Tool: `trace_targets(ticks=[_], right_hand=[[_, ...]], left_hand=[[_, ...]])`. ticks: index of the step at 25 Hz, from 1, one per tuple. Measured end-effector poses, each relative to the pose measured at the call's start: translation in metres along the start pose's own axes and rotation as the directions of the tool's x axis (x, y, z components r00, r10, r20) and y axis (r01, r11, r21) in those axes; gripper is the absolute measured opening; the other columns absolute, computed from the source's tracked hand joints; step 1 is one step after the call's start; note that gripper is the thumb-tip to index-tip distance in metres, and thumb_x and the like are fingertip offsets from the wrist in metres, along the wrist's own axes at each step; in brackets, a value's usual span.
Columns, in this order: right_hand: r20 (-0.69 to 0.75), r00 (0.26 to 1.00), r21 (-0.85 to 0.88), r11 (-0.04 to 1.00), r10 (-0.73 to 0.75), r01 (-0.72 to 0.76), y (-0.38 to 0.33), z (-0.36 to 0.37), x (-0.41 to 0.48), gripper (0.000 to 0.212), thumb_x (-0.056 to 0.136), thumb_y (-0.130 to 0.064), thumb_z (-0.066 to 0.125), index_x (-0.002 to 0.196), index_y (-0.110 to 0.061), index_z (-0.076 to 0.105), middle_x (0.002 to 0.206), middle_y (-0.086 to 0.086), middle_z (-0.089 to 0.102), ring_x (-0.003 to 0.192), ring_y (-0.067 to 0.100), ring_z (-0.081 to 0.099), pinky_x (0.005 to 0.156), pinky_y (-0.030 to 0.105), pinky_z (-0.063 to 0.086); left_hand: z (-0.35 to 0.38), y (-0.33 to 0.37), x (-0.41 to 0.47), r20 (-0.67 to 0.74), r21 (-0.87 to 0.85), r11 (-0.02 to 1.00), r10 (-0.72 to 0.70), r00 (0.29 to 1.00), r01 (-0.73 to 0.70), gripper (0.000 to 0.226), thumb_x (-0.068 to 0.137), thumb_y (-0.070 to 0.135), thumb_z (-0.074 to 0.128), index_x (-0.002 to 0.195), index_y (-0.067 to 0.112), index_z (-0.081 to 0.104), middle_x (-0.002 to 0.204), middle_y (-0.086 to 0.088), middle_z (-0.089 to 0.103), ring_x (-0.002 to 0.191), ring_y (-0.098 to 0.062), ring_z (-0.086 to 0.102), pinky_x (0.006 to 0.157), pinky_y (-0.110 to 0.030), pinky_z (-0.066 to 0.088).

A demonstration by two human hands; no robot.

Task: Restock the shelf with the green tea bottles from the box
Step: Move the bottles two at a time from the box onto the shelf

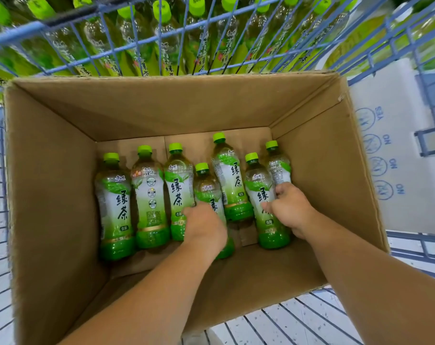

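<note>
An open cardboard box [62, 195] sits in a blue wire cart. Several green tea bottles with green caps lie on its bottom, caps pointing away from me. My left hand [204, 229] reaches down and curls round the short middle bottle [207, 188]. My right hand [290, 207] grips the rightmost bottle [277, 165], its thumb lying across the neighbouring bottle [258, 192]. Three more bottles [115, 202] lie side by side at the left of the box. The shelf [161, 33] beyond the cart holds rows of green-capped bottles.
The blue wire cart wall [69, 28] stands between the box and the shelf bottles. A white carton with blue printing [385, 155] lies at the right. The cart's wire floor [298, 319] shows under the box's near edge.
</note>
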State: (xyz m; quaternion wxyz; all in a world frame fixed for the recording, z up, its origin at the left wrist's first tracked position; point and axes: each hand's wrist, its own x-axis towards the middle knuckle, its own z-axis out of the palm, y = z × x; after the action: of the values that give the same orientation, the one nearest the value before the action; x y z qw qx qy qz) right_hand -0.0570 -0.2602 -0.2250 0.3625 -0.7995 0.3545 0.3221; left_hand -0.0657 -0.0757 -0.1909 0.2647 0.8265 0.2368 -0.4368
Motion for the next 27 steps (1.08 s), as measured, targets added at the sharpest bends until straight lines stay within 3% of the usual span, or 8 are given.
trace_targets(ticks=[3,6,8,11,14,21,25,27], right_hand=[[0.025,0.999,0.119,0.992,0.041,-0.043,0.004,0.000,-0.003,0.039,0.084,-0.009,0.077,0.117,-0.012,0.057,0.112,0.011,0.068,0.100,0.029,0.067,0.089,0.050,0.057],[0.034,0.999,0.147,0.989,0.012,-0.017,0.007,0.000,-0.003,0.036,0.086,-0.011,0.076,0.117,-0.012,0.058,0.114,0.010,0.067,0.102,0.028,0.066,0.092,0.050,0.055],[0.030,1.000,0.145,0.989,0.002,-0.007,0.008,-0.001,-0.004,0.035,0.087,-0.010,0.075,0.117,-0.011,0.057,0.114,0.008,0.066,0.104,0.027,0.064,0.095,0.049,0.054],[0.027,1.000,0.214,0.977,-0.001,-0.005,0.011,-0.008,-0.006,0.030,0.087,-0.001,0.073,0.110,-0.014,0.057,0.107,0.008,0.069,0.094,0.022,0.068,0.081,0.041,0.057],[0.036,0.999,0.226,0.974,-0.030,0.021,0.009,-0.020,-0.008,0.029,0.086,0.000,0.073,0.106,-0.015,0.059,0.101,0.003,0.071,0.088,0.014,0.068,0.069,0.030,0.054],[0.059,0.995,0.236,0.970,-0.076,0.060,0.011,-0.033,-0.006,0.032,0.085,-0.005,0.076,0.113,-0.013,0.060,0.105,0.002,0.070,0.094,0.015,0.066,0.077,0.033,0.055],[0.116,0.992,0.263,0.965,-0.045,0.013,0.010,-0.034,-0.009,0.035,0.087,-0.008,0.075,0.119,-0.010,0.060,0.113,0.007,0.069,0.104,0.025,0.067,0.093,0.045,0.054],[0.161,0.986,0.300,0.954,-0.035,-0.015,0.007,-0.034,-0.015,0.037,0.087,-0.006,0.074,0.121,-0.008,0.060,0.114,0.009,0.070,0.103,0.026,0.068,0.088,0.042,0.055]], left_hand=[[0.005,0.004,-0.017,0.018,-0.143,0.990,0.008,1.000,-0.005,0.053,0.091,0.003,0.063,0.137,0.004,0.037,0.139,-0.018,0.030,0.082,-0.022,0.057,0.081,-0.028,0.048],[0.016,-0.003,-0.021,-0.005,-0.258,0.964,0.067,0.998,-0.066,0.086,0.085,-0.002,0.065,0.152,0.004,0.012,0.156,-0.017,0.022,0.129,-0.034,0.046,0.106,-0.037,0.041],[0.017,-0.006,-0.016,0.003,-0.326,0.945,0.029,1.000,-0.026,0.093,0.083,-0.003,0.064,0.155,0.008,0.005,0.154,-0.016,0.033,0.136,-0.036,0.042,0.111,-0.044,0.039],[0.016,0.000,-0.005,0.055,-0.305,0.947,-0.086,0.995,0.099,0.069,0.086,0.004,0.065,0.143,0.003,0.025,0.124,-0.018,0.057,0.111,-0.035,0.060,0.092,-0.046,0.054],[0.021,0.015,0.012,0.082,-0.216,0.963,-0.147,0.986,0.162,0.063,0.089,0.028,0.072,0.135,-0.003,0.041,0.123,-0.017,0.061,0.111,-0.033,0.062,0.092,-0.043,0.054],[0.036,0.019,0.021,0.017,-0.372,0.914,-0.170,0.985,0.164,0.075,0.088,0.030,0.075,0.137,-0.002,0.027,0.130,-0.019,0.056,0.110,-0.033,0.060,0.077,-0.034,0.047],[0.030,-0.004,0.019,0.054,-0.506,0.856,-0.088,0.995,0.103,0.044,0.089,0.029,0.073,0.119,0.004,0.053,0.107,-0.015,0.068,0.092,-0.028,0.066,0.079,-0.037,0.056],[0.022,-0.013,0.012,0.086,-0.555,0.829,-0.021,0.996,0.065,0.035,0.088,0.029,0.073,0.114,0.009,0.060,0.102,-0.011,0.071,0.091,-0.026,0.068,0.087,-0.045,0.057]])
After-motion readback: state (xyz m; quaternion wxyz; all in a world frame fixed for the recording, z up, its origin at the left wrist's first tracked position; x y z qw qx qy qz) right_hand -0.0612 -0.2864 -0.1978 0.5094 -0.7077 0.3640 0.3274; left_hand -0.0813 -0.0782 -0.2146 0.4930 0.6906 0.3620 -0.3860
